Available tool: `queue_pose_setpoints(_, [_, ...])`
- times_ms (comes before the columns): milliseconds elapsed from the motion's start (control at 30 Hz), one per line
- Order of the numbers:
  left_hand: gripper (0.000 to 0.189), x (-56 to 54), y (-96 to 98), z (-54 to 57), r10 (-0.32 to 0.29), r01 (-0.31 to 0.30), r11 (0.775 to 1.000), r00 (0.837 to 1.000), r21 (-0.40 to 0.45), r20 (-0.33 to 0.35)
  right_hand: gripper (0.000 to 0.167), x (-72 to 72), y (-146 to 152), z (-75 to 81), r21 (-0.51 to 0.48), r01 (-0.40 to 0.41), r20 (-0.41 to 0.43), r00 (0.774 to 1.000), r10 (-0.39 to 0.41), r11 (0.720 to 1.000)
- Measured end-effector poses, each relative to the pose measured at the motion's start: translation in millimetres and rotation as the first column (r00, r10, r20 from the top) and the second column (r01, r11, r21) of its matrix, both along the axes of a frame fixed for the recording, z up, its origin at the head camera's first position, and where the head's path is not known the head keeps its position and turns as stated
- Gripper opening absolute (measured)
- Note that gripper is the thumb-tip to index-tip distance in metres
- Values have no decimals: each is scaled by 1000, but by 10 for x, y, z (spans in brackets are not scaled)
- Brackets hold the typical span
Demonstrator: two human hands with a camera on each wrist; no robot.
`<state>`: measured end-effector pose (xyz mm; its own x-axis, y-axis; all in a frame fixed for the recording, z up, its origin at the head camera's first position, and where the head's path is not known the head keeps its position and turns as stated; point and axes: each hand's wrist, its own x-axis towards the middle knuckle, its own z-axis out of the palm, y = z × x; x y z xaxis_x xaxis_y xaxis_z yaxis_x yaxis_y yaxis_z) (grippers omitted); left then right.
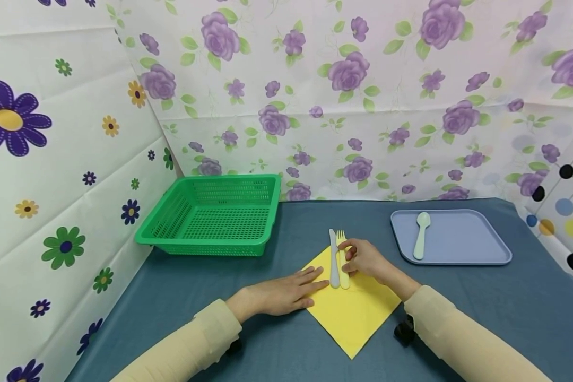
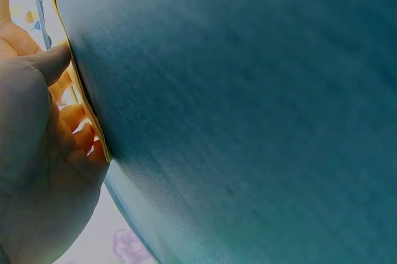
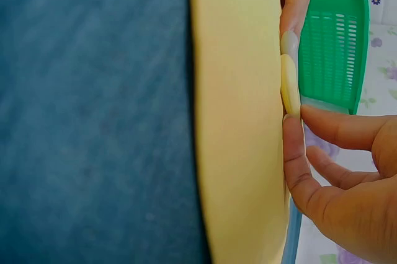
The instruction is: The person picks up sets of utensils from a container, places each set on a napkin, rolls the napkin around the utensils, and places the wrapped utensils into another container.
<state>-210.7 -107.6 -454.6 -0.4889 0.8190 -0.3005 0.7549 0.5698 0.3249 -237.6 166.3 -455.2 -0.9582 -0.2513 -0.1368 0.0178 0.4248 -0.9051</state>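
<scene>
A yellow napkin (image 1: pixel 355 318) lies flat on the blue cloth, turned like a diamond. On its upper part a grey knife (image 1: pixel 334 262) and a pale yellow fork (image 1: pixel 345 281) lie side by side, the knife on the left. My right hand (image 1: pixel 365 258) pinches the fork between thumb and fingers; in the right wrist view the fork's rounded handle end (image 3: pixel 289 84) shows at the fingertips. My left hand (image 1: pixel 288 292) rests on the napkin's left corner with its fingers spread, just beside the knife. In the left wrist view that hand (image 2: pixel 37 127) lies along the napkin's edge.
A green plastic basket (image 1: pixel 210 247) stands at the back left of the blue-covered table (image 1: pixel 267 350). At the back right lies a lavender tray (image 1: pixel 463 239) with a pale green spoon (image 1: pixel 421 236) on its left side. Floral cloths (image 1: pixel 310 69) hang behind and at both sides.
</scene>
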Motion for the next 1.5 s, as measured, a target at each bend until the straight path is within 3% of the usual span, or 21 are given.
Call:
queue_pose_setpoints(867, [58, -3, -4, 22, 5, -5, 1000, 1000, 5, 19, 51, -10, 87, 16, -93, -10, 60, 998, 16, 996])
queue_pose_setpoints(1100, [58, -3, -11, 20, 16, -17, 1000, 999, 10, 32, 54, -39, 234, 20, -184, -13, 110, 993, 34, 983])
queue_pose_setpoints(1500, [58, -4, -14, 13, 5, -5, 1000, 1000, 14, 23, 56, -107, 678, 231, -161, -38, 56, 997, 48, 986])
